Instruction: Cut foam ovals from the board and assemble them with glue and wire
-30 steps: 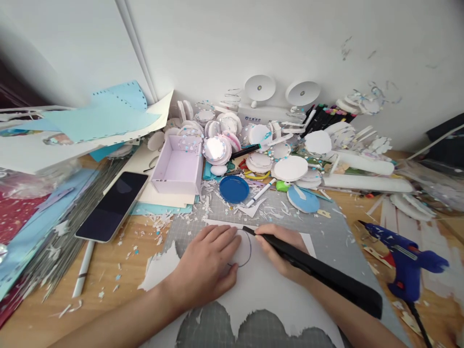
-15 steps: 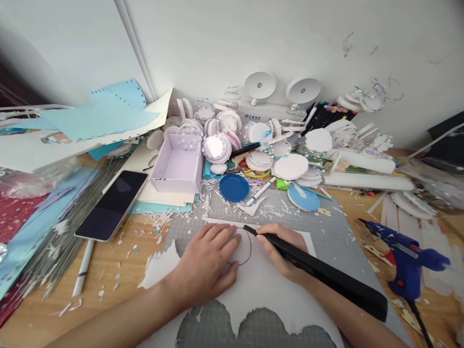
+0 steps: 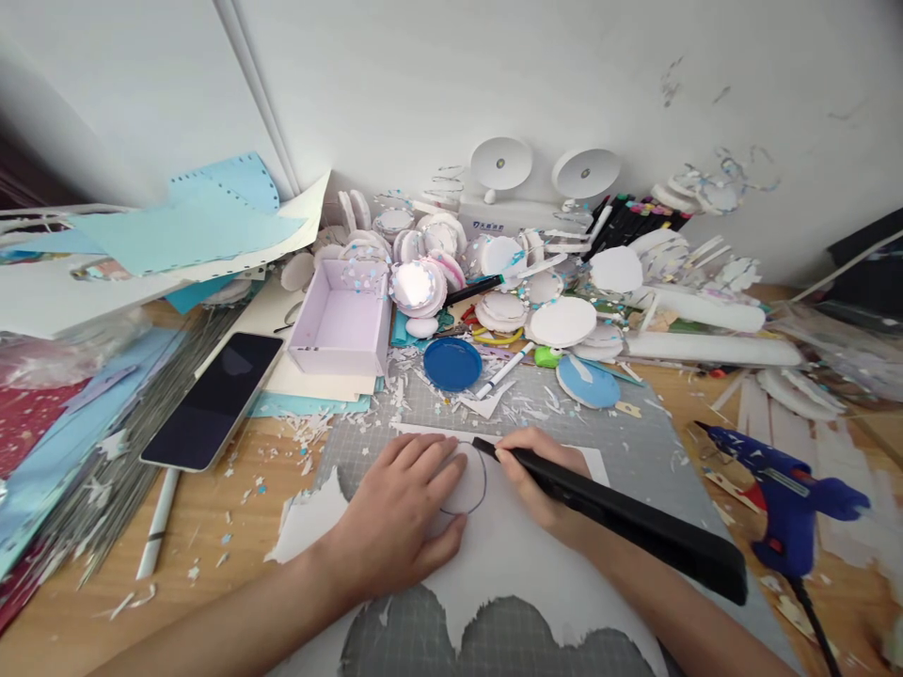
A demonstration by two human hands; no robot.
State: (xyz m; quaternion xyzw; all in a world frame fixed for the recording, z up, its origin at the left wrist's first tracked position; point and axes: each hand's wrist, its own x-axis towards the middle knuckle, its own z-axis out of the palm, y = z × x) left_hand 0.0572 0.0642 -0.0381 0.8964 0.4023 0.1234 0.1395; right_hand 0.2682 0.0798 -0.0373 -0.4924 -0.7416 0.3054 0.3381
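My left hand [image 3: 409,517] lies flat with spread fingers, pressing on a white sheet [image 3: 514,536] that looks like foam or thick paper. A round outline drawn in dark ink shows beside its fingertips, partly covered by them. In my right hand [image 3: 540,470] is a long black pen-shaped tool [image 3: 635,517], thick at the rear and narrow at the tip. That tip meets the sheet at the top of the drawn circle, near the sheet's far edge. The sheet's near edge has ragged, scalloped cut-outs. Beneath it lies a grey gridded cutting mat [image 3: 635,423].
Beyond the mat are a blue round lid [image 3: 452,365], a lilac box [image 3: 339,353] and a heap of white discs [image 3: 562,322]. A phone [image 3: 212,402] lies left. On the right rests a blue glue gun [image 3: 780,489] with its cord. White scraps litter the table.
The black tool's rear end has dipped slightly and shifted a little left. My left hand stays in place, and the whole view has drifted slightly.
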